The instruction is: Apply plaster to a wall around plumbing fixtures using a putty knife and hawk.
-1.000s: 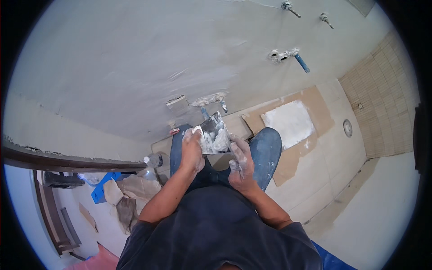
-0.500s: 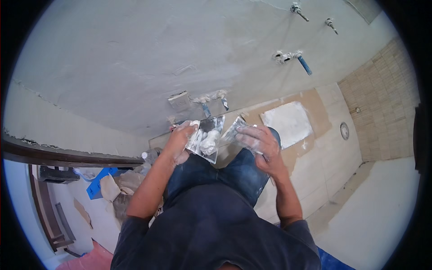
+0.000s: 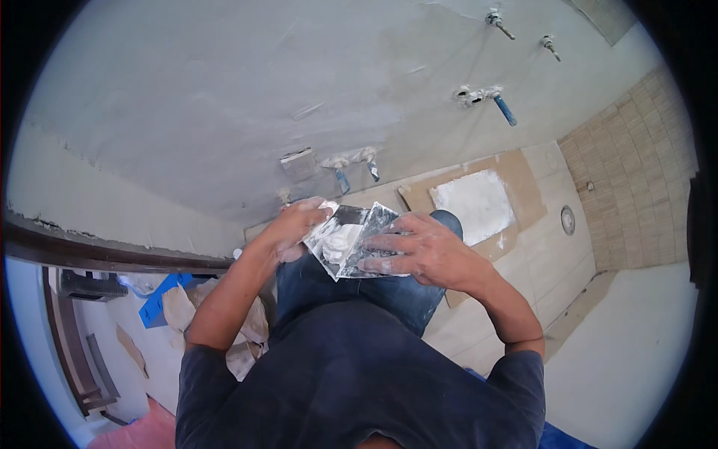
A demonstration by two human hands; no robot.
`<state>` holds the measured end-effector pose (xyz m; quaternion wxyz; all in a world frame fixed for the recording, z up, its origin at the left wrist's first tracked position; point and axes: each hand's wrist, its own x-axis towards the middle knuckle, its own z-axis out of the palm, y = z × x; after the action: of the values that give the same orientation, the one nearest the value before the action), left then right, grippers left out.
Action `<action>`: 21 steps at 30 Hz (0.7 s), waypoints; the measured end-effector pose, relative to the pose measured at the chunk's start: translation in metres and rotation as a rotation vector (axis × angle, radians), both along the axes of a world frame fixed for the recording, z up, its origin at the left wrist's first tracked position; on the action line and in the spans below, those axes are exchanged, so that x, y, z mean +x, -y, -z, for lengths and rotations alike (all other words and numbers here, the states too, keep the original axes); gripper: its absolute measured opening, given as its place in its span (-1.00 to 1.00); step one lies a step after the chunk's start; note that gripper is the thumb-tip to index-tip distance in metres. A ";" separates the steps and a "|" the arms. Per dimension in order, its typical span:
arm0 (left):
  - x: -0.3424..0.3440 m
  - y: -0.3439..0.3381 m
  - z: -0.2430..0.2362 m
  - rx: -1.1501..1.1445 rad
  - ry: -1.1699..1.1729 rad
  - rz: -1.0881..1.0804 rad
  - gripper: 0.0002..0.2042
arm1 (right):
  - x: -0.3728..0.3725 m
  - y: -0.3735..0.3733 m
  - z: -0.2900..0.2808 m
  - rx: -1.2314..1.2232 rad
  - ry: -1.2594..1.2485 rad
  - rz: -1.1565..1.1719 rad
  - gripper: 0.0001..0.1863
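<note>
My left hand [image 3: 298,226], dusted with white, is closed on the edge of a flat metal putty spreader [image 3: 350,214]. A lump of white putty [image 3: 341,243] lies on that blade. My right hand [image 3: 430,252] grips a second putty spreader [image 3: 378,220], its fingers laid across the smeared face. The second blade's edge meets the first blade right beside the putty. Both tools are in front of me, over my thighs, and my fingers hide part of each.
A grey plastered wall [image 3: 224,97] rises ahead, with a blue pipe stub [image 3: 505,110], metal fittings [image 3: 499,24] and a wall box [image 3: 299,163]. A white-coated board [image 3: 476,203] lies on brown cardboard [image 3: 529,193]. Near it is a round floor drain [image 3: 568,220]. A blue box [image 3: 160,303] stands at left.
My right hand has moved left, bringing its spreader from apart to against the blade in my left hand. The left spreader has shifted slightly down and stays in my grip.
</note>
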<state>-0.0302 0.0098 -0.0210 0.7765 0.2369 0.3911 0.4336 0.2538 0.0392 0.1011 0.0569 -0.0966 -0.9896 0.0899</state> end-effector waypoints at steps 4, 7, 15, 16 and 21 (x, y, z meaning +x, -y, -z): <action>-0.007 -0.002 0.016 -0.010 -0.211 -0.183 -0.71 | 0.011 -0.010 0.010 -0.079 -0.101 0.053 -0.31; -0.050 0.010 -0.019 0.125 -0.018 -0.238 -0.70 | 0.027 -0.032 0.024 -0.256 -0.261 0.106 -0.46; -0.159 -0.001 -0.119 0.416 -0.480 0.008 -0.69 | 0.055 -0.099 0.047 -1.003 -1.359 0.782 -0.64; -0.171 -0.001 -0.130 0.445 -0.528 0.033 -0.68 | 0.051 -0.109 0.035 -1.119 -1.554 0.798 -0.62; -0.206 -0.024 -0.175 0.477 -0.676 0.185 -0.66 | 0.059 -0.174 0.019 -1.188 -1.768 0.844 -0.64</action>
<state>-0.2359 0.0340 0.1541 0.5635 0.5729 0.4897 0.3382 0.3125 0.2131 0.0817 0.7036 -0.3357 -0.2934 0.5533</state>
